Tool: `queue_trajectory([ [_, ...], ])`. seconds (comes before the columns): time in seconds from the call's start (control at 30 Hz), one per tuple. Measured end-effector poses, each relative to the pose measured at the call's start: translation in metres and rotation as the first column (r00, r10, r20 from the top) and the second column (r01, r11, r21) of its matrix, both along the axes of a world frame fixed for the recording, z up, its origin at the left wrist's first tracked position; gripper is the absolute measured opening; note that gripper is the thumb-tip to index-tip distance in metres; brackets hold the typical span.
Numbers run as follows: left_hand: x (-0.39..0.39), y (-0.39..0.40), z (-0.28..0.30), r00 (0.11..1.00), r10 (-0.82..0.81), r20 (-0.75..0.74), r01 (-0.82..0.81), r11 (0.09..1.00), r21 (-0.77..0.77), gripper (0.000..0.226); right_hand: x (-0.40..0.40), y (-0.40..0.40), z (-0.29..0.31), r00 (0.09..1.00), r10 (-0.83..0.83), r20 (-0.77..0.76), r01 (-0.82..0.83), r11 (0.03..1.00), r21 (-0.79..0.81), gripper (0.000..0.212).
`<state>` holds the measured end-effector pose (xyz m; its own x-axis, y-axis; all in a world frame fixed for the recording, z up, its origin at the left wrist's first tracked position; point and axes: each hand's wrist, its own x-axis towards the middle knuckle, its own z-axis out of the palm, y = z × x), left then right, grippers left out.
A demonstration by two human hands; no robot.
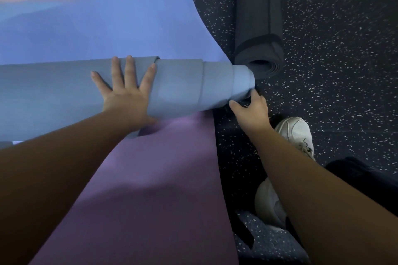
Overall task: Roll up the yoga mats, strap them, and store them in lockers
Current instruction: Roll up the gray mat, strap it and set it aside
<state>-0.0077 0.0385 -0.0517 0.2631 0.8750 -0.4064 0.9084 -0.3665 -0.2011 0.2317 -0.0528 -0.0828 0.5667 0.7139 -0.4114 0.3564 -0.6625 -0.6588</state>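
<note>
The blue mat (64,84) lay partly rolled across a purple mat (150,178) on the speckled floor (333,71). The left hand (126,92) pressed flat on the roll, fingers spread. The right hand (251,109) curled its grip around the roll's telescoped end. A rolled dark mat (258,28) lay just beyond.

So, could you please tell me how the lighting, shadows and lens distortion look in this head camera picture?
Head view: dim overall, brightest on the unrolled blue mat; a soft shadow crosses the purple mat near the bottom; the wide lens bends the blue mat's edges and stretches both forearms; the left hand and right hand look reasonably sharp; the dark rolled mat shows little detail.
</note>
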Motion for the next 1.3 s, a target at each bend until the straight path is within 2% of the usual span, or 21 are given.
queue_trajectory([
  [0.13, 0.000, 0.001, 0.002, 1.000, 0.006, 0.009, -0.006, 1.000, -0.006, 0.128, 0.006, 0.005, -0.002, 0.989, -0.051, -0.139, 0.061, 0.996, 0.068, 0.061],
  [0.3, -0.001, -0.006, 0.004, 1.000, -0.004, 0.017, 0.004, 1.000, -0.012, 0.124, 0.006, 0.013, -0.003, 0.981, -0.104, -0.164, 0.120, 0.988, 0.094, 0.068],
  [0.5, -0.025, -0.001, 0.021, 0.979, -0.205, 0.024, 0.205, 0.978, -0.033, 0.126, 0.010, 0.015, 0.009, 0.971, -0.198, -0.138, 0.216, 0.967, 0.137, 0.063],
  [0.57, -0.042, 0.006, 0.039, 0.916, -0.400, 0.037, 0.401, 0.916, -0.017, 0.128, 0.010, 0.013, 0.016, 0.972, -0.198, -0.123, 0.217, 0.963, 0.161, 0.061],
  [0.63, -0.060, 0.013, 0.048, 0.809, -0.587, 0.013, 0.586, 0.808, 0.057, 0.115, 0.008, 0.008, 0.025, 0.977, -0.185, -0.106, 0.202, 0.962, 0.183, 0.060],
  [0.73, -0.068, 0.009, 0.058, 0.713, -0.701, -0.014, 0.697, 0.707, 0.118, 0.091, 0.004, 0.000, 0.042, 0.985, -0.160, -0.060, 0.169, 0.964, 0.206, 0.060],
  [0.97, -0.066, -0.038, 0.084, 0.702, -0.713, 0.002, 0.692, 0.682, 0.238, 0.059, -0.004, -0.028, 0.101, 0.998, -0.064, 0.018, 0.057, 0.959, 0.279, 0.029],
  [1.07, -0.071, -0.051, 0.101, 0.671, -0.741, 0.005, 0.713, 0.648, 0.268, 0.041, -0.012, -0.046, 0.130, 0.999, -0.024, 0.029, 0.014, 0.947, 0.320, 0.029],
  [1.23, -0.081, -0.069, 0.128, 0.626, -0.777, -0.060, 0.762, 0.594, 0.257, 0.043, -0.026, -0.071, 0.163, 0.999, 0.008, 0.047, -0.024, 0.938, 0.345, 0.017],
  [1.3, -0.086, -0.074, 0.140, 0.628, -0.775, -0.066, 0.762, 0.596, 0.251, 0.043, -0.032, -0.078, 0.171, 0.998, 0.012, 0.058, -0.031, 0.940, 0.340, 0.020],
])
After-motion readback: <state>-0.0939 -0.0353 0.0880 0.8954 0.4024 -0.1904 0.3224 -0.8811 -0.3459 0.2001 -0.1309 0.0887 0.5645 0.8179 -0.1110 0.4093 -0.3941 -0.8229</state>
